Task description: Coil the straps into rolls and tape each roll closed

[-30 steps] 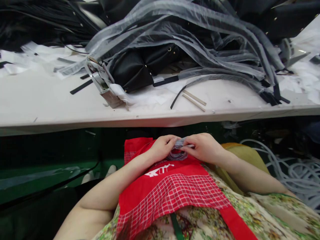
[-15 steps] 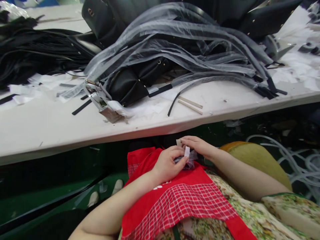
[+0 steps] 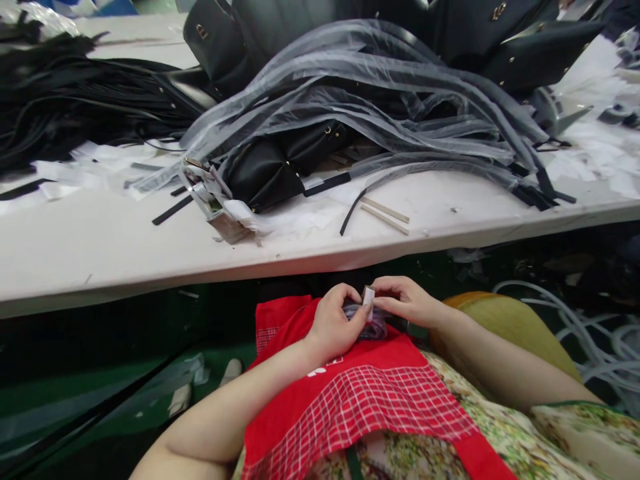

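Over my lap, my left hand (image 3: 336,323) is closed, thumb and fingers pinching a small strip (image 3: 369,295) with a white face and a brownish edge. From the other side, my right hand (image 3: 407,301) reaches in with thumb and fingertips bent together at the strip's right edge. Under the fingers a greyish, plastic-looking bundle (image 3: 373,329) rests on the red apron (image 3: 295,340); the left hand partly covers it, and its kind is unclear.
On the white table (image 3: 100,257) lie straps in clear plastic (image 3: 400,70), black bags (image 3: 265,170), a pile of black straps (image 3: 90,100) and paper scraps (image 3: 95,163). Two thin beige strips (image 3: 385,217) are near the edge. White tubing (image 3: 595,333) is at the right.
The right hand's fingers have drawn slightly to the right of the strip and show more separately. The left hand keeps its pinch. The table sits a little differently as the view shifts.
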